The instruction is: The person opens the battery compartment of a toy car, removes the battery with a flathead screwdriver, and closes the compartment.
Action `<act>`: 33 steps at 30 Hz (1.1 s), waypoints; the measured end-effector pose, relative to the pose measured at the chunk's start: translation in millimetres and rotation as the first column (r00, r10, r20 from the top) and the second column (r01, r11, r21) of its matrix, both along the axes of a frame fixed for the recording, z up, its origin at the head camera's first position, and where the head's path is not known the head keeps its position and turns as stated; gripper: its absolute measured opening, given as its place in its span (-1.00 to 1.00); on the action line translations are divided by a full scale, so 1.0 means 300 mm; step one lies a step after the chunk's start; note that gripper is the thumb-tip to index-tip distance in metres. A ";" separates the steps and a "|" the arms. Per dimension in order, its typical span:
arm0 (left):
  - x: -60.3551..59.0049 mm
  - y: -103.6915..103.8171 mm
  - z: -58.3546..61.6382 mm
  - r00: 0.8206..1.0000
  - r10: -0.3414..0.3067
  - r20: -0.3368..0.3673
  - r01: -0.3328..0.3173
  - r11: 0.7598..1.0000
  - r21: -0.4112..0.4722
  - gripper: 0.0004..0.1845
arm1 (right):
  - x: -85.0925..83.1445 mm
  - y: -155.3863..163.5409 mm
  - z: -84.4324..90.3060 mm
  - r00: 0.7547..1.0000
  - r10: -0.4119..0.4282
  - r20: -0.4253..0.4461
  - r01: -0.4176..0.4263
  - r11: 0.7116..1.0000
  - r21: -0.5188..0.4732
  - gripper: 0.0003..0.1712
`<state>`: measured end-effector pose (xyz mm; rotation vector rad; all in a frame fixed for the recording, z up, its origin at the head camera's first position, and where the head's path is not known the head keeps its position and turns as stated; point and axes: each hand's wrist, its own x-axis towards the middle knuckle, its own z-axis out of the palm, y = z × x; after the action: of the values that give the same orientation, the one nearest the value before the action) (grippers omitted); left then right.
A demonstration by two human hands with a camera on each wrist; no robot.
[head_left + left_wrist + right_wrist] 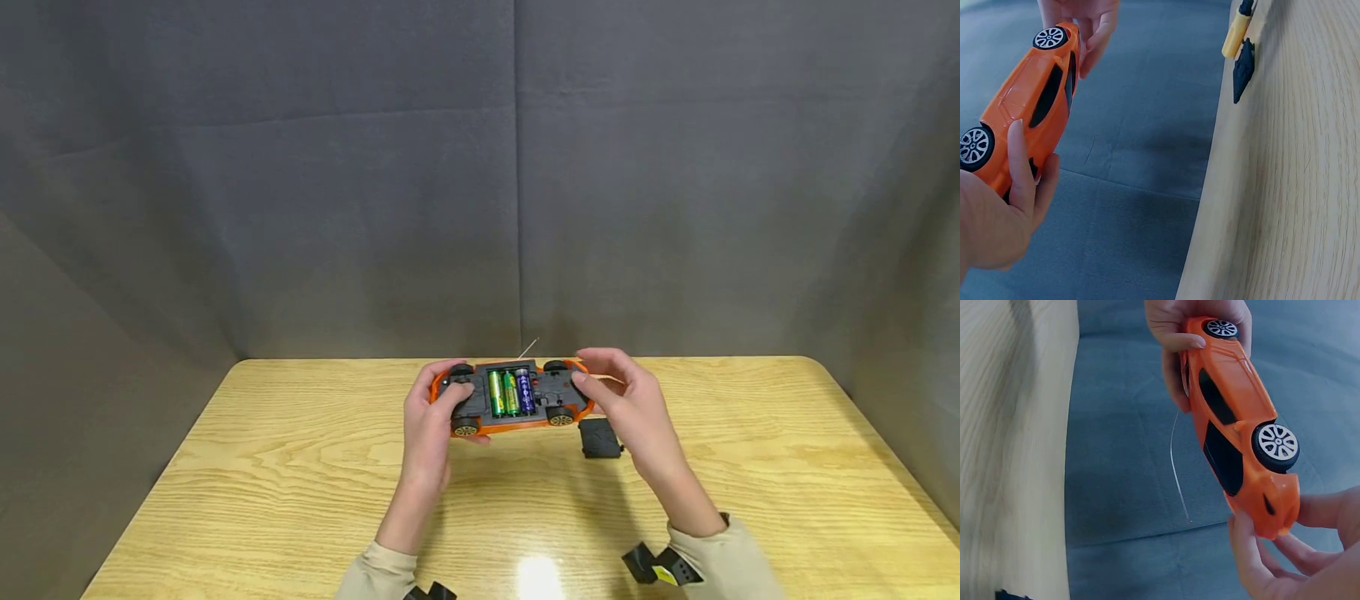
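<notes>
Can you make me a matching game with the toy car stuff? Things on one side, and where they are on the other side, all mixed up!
Things:
1. toy car
2. batteries
3. battery cover
4. thin wire antenna

Places:
A. lying flat on the wooden table
B. sitting in the open slot in the car's underside
C. held upside down between the left hand and right hand
D. sticking out from the car's body

Pairs: 1-C, 2-B, 3-A, 4-D

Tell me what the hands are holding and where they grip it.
Both hold the orange toy car, belly up with batteries showing: the left hand grips one end, the right hand holds the other end with its fingertips.
</notes>
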<state>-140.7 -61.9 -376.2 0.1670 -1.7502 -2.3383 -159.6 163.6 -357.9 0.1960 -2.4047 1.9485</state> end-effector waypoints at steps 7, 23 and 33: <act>-0.001 -0.001 -0.001 1.000 0.006 0.002 -0.006 1.000 -0.004 -0.60 | 0.015 -0.018 0.001 0.980 -0.058 -0.189 0.067 0.997 0.039 -0.68; -0.003 0.011 -0.008 1.000 0.021 0.008 -0.021 1.000 -0.017 -0.62 | 0.014 -0.065 -0.031 0.799 0.104 -0.592 0.093 0.951 0.294 -0.70; 0.001 0.020 -0.003 1.000 0.022 0.016 -0.021 1.000 -0.007 -0.60 | 0.015 -0.080 -0.046 0.820 0.194 -0.539 0.042 0.918 0.395 -0.65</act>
<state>-140.3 -56.0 -377.1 0.2036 -1.7546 -2.3224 -155.0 139.4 -371.6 0.7821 -2.3328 1.1507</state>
